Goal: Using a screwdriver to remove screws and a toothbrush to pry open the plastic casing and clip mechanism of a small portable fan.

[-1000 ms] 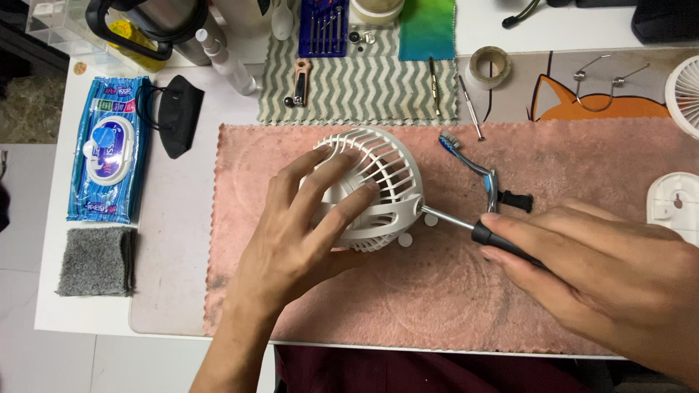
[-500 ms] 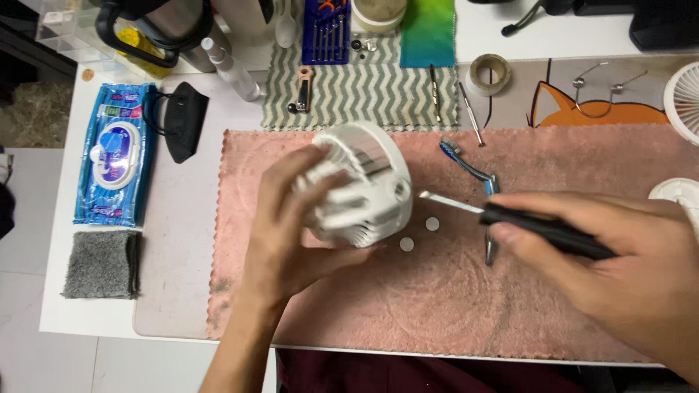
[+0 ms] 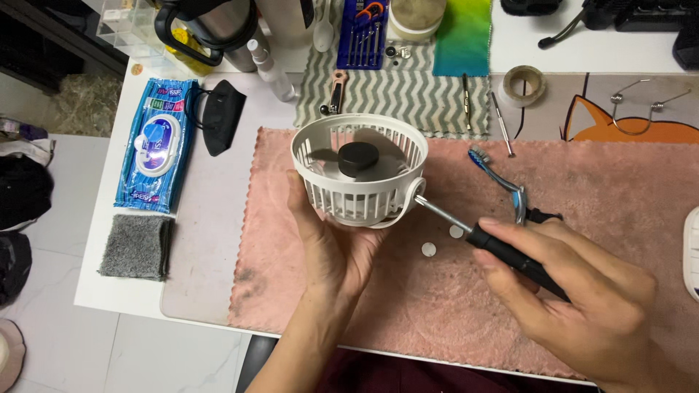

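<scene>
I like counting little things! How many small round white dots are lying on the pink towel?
2. One white dot lies just under the screwdriver shaft; the other dot lies lower left of it, near the left hand. More may hide under the fan.

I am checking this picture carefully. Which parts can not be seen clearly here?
- Head view: the screwdriver tip is hidden behind the white fan handle.
- The fan's underside is covered by the left hand.
- The screwdriver's handle end is hidden inside the right hand.
- A white object is cut off by the right edge.
</scene>
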